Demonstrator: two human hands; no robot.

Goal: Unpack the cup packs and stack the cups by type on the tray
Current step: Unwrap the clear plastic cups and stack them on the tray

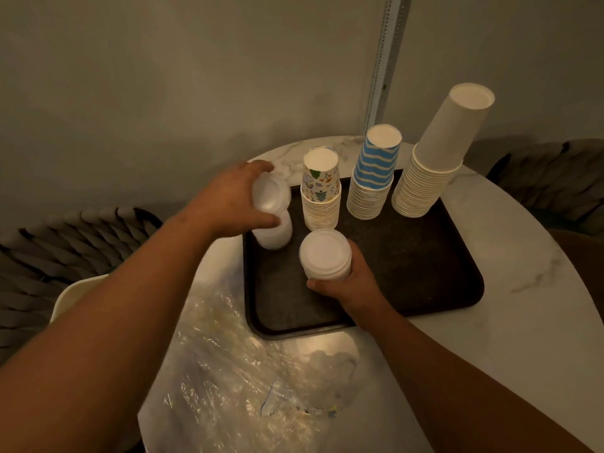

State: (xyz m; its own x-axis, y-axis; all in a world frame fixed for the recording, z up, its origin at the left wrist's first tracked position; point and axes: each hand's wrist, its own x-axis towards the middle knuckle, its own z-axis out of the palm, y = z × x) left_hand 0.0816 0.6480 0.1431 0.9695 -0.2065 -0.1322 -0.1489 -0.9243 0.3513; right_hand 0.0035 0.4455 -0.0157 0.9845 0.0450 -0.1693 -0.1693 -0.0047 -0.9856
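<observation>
A dark tray [408, 263] lies on the white marble table. On its far side stand three upside-down stacks: patterned cups [321, 188], blue-striped cups [374, 173] and a tall stack of plain white cups [438, 152]. My left hand [228, 204] grips a stack of white foam cups [271, 210] at the tray's left edge. Near the tray's middle, my right hand [349, 282] grips a second, shorter stack of white foam cups [325, 255] from the near side.
Crumpled clear plastic packaging [248, 380] lies on the table in front of the tray. Woven chairs [58, 250] stand at left and at right behind the round table [523, 289]. A wall is close behind.
</observation>
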